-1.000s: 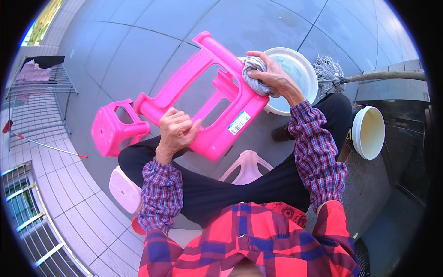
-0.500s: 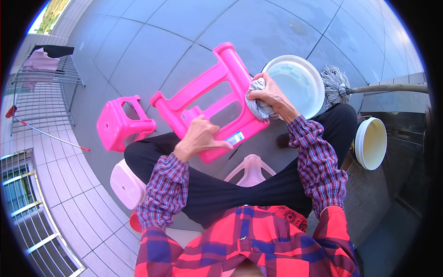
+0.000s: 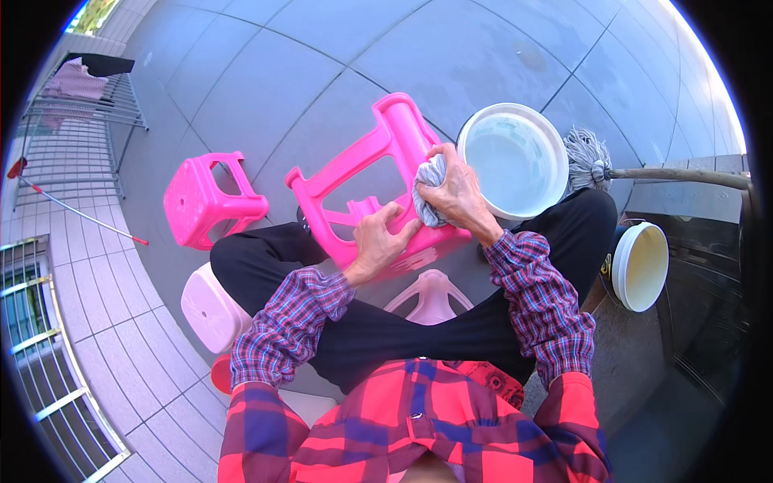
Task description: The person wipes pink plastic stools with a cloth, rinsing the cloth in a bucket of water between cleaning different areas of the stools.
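A bright pink plastic stool (image 3: 338, 171) is tipped over in front of me, its legs and cut-out side showing, its seat end towards me. My left hand (image 3: 377, 241) grips the near edge of the stool, thumb and forefinger pointing at the cloth. In my right hand (image 3: 460, 197) is a bunched grey-and-white cloth (image 3: 428, 191), pressed against the stool's near right corner. Just beyond that hand stands a white bucket (image 3: 515, 205) with water in it.
A smaller bright pink stool (image 3: 187, 201) and a pale pink stool (image 3: 213, 310) stand to my left. Another pale pink stool (image 3: 432, 296) is between my legs. At right lie a string mop (image 3: 589, 157) and a cream bucket (image 3: 642, 267). A metal rack (image 3: 76, 153) stands far left.
The pink stool has tilted and turned, hiding the label on it. My left hand has shifted right along its edge, and my right hand with the cloth has moved slightly left and nearer.
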The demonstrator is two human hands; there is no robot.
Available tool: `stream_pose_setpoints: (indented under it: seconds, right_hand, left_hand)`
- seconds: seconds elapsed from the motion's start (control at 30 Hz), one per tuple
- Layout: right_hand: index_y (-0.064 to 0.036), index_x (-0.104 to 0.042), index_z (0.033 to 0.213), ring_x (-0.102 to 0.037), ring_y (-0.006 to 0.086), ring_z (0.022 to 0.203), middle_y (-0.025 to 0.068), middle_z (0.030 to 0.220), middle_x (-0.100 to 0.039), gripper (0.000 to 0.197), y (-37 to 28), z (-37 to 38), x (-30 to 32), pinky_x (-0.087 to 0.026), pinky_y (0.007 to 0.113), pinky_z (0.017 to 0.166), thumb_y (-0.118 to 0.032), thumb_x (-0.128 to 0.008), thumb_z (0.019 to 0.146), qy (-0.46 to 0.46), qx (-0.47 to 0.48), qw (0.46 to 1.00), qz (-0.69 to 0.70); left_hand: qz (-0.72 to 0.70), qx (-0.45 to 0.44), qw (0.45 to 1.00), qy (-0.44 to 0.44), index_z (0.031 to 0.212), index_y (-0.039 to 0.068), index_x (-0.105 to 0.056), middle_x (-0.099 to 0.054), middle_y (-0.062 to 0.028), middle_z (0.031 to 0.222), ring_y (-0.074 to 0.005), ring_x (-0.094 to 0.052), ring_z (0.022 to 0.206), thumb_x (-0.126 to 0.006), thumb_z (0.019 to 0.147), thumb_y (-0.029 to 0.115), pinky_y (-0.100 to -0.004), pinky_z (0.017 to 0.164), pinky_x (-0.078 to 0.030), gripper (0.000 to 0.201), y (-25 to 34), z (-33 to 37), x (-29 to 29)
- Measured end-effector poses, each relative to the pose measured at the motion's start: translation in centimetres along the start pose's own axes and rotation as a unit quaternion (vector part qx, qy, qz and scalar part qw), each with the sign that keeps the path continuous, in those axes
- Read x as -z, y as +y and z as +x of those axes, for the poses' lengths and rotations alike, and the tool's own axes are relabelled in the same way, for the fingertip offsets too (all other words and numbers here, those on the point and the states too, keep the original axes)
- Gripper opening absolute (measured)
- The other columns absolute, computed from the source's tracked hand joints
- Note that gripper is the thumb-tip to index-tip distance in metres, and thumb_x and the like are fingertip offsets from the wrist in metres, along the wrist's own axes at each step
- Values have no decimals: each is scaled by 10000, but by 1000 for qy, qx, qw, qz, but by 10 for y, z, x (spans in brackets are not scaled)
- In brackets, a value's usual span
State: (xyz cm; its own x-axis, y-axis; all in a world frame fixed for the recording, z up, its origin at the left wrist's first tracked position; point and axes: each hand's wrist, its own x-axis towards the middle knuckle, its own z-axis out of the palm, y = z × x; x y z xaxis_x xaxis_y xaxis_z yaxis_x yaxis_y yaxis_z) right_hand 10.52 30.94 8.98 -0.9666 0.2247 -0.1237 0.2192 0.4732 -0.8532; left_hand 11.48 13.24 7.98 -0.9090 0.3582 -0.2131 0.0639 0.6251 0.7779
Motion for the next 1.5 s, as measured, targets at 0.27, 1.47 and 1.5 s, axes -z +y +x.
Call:
stream_pose_setpoints:
  seconds: [0.27,1.47,1.5]
  right_hand:
    - [-64,-473,1140,-488,371,1051,214,1093,-500,599,16,41,17,-417,398,878,-104,-671,575,116,87,989,5]
    - [-17,-501,1036,-571,134,720,70,862,-575,378,43,63,-4,-489,276,623,-112,-697,727,253,-101,915,296]
    - [-22,-508,994,-575,133,735,70,841,-589,344,42,59,-4,-483,275,642,-125,-700,728,264,-93,914,294]
  left_hand:
    - [157,-217,962,-46,773,74,-618,-588,-113,578,-289,-590,535,-718,696,391,-377,497,-436,341,0,-26,4]
    - [123,-272,954,14,701,3,-567,-486,-98,547,-201,-484,461,-756,675,264,-293,462,-354,324,-5,-12,64]
    - [114,-259,959,17,692,4,-566,-477,-98,536,-199,-479,456,-755,675,257,-295,460,-350,317,-6,-10,63]
